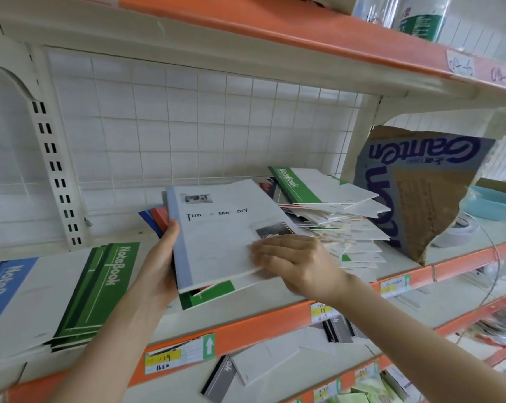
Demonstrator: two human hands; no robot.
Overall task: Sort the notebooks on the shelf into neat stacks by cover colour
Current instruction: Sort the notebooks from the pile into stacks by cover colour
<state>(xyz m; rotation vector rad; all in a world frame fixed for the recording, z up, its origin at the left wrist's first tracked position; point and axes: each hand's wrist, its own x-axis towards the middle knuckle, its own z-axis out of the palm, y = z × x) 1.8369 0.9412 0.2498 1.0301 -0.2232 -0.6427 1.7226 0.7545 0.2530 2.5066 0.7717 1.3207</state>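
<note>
Gripping one white notebook [222, 237] with a pale blue spine, lettered "Time Memory", atop a hand-held bundle just above the shelf [254, 325], left hand [158, 257] fingers clamped on the spine edge; resting right hand [298, 263] flat on the cover, fingers straight. Flanked by one green stack [100, 286] and one blue stack [1, 289] at left, one jumbled pile [342, 219] at right.

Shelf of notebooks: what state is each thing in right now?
White notebook: closed, held tilted.
Left hand: grips its spine edge.
Right hand: rests on its right edge, blurred; grip unclear.
Green stack: flat, slightly uneven.
Mixed pile: fanned out, untidy.
Cardboard: torn, leaning upright.
</note>
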